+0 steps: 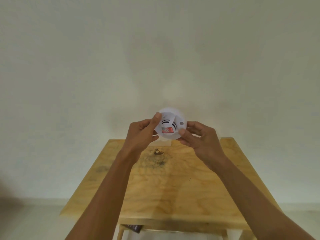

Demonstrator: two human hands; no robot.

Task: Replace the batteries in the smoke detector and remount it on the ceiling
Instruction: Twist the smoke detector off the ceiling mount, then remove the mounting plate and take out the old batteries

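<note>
Holding the smoke detector (170, 125) between them, both hands are raised in front of a pale wall (155, 49), above the far edge of a wooden tabletop (181, 187). The left hand (141, 134) is curled around the left rim of the round white device, with the thumb tip pressed on the upper left of its face and the other fingers bent behind it. The right hand (199, 137) is also closed on the device, its thumb lying on the lower right rim and the remaining fingers folded at the side and behind. The detector is in the air, not touching the tabletop, and its face is turned toward the camera. On this face there are dark curved slots, a small round button (181, 123) near the right side, and a red and white sticker (167, 130) in the lower part. A white strip, perhaps a paper tab, runs from the top of the face down to the sticker; the picture is too soft to be sure.

The tabletop is light plywood with a dark stain (158, 158) near its far middle, and a small dark thing (158, 151) with a pale spot lies just above that stain, partly behind the left wrist. Both forearms cross over the tabletop and hide parts of it. Under the near edge, a dark brown object (134, 228) is partly visible on a lower level.
</note>
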